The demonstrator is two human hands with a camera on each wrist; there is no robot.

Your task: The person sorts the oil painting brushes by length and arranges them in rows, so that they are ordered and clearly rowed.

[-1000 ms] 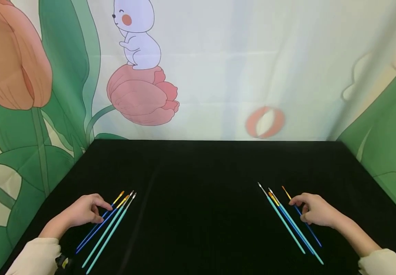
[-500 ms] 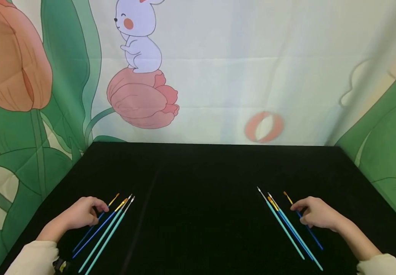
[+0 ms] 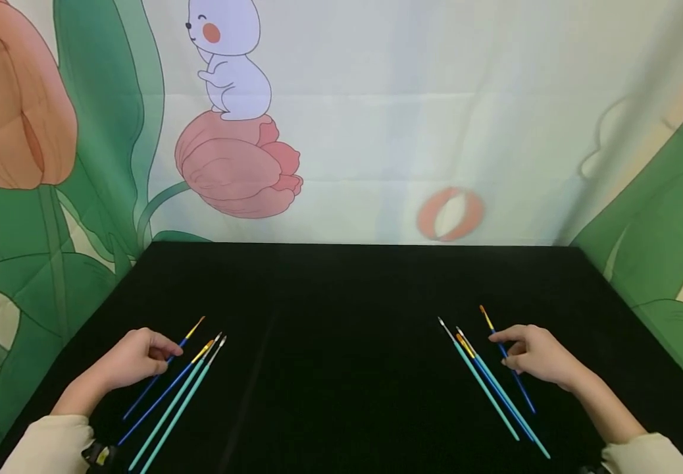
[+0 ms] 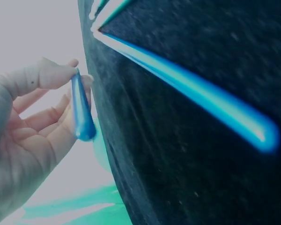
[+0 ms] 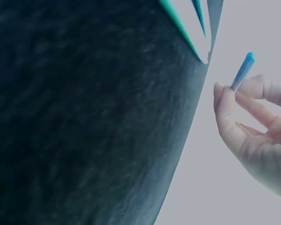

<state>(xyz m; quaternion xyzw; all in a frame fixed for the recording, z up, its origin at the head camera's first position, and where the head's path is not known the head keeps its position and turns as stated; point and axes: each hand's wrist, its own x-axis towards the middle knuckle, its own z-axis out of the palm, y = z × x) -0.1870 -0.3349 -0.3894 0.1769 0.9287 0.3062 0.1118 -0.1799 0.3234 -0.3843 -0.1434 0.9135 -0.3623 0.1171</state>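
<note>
In the head view, my left hand (image 3: 134,359) pinches a blue paintbrush (image 3: 140,399) with a yellow ferrule and a small orange tip. The left wrist view shows thumb and fingertips on that brush's blue handle (image 4: 82,112). On the right, my other hand (image 3: 539,355) pinches a similar thin blue paintbrush (image 3: 522,388), bristles pointing away from me. Its blue handle end (image 5: 243,71) pokes out of the fingertips in the right wrist view. Beside the left hand lie another blue paintbrush (image 3: 166,393) and two turquoise paintbrushes (image 3: 183,405).
Left of the right hand, a turquoise paintbrush (image 3: 489,395) lies next to a blue one (image 3: 501,395) and another turquoise one (image 3: 523,421). A black cloth-covered table (image 3: 341,296) lies beneath. Behind it hangs a printed curtain (image 3: 365,131) with tulips and a rabbit.
The left brush has shifted left, away from its group. The right brush has risen and moved slightly away from me with the right hand. Both hands keep their pinch.
</note>
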